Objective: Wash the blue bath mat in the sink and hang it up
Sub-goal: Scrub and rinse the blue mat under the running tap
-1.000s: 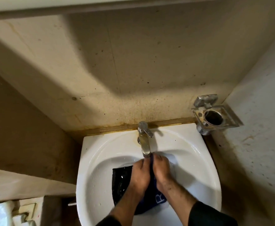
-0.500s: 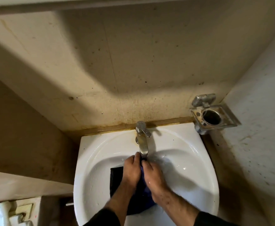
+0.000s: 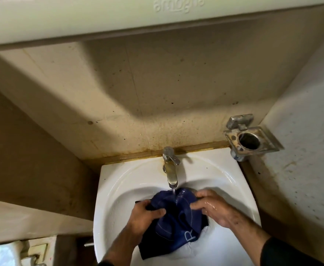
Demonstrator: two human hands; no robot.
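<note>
I see the wet, crumpled dark-blue fabric bath mat (image 3: 176, 221) with pale stitched lines and a white letter R down in the bowl of the white ceramic sink (image 3: 119, 189), right below the spout of the chrome single-lever tap (image 3: 170, 167). A thin stream of water from that tap lands on the mat's top fold. My left hand (image 3: 145, 215) grips the mat's left side below and left of the tap: fingers curled round a bunched fold, thumb pressed on top of the cloth. My right hand (image 3: 213, 207) is below and right of the tap, wet and shiny, fingers close together and bent, pinching the mat's upper right edge; fingertips sit on the fabric, thumb not visible, cannot tell where it is. The mat bulges up between both hands, its lower part with the R trailing toward the near rim of the sink. Dark sleeves show at both wrists. Right of the tap, on the wall, a tarnished square metal holder with a round hole (image 3: 250, 139). Stained beige wall (image 3: 157, 93) rises behind the tap.
</note>
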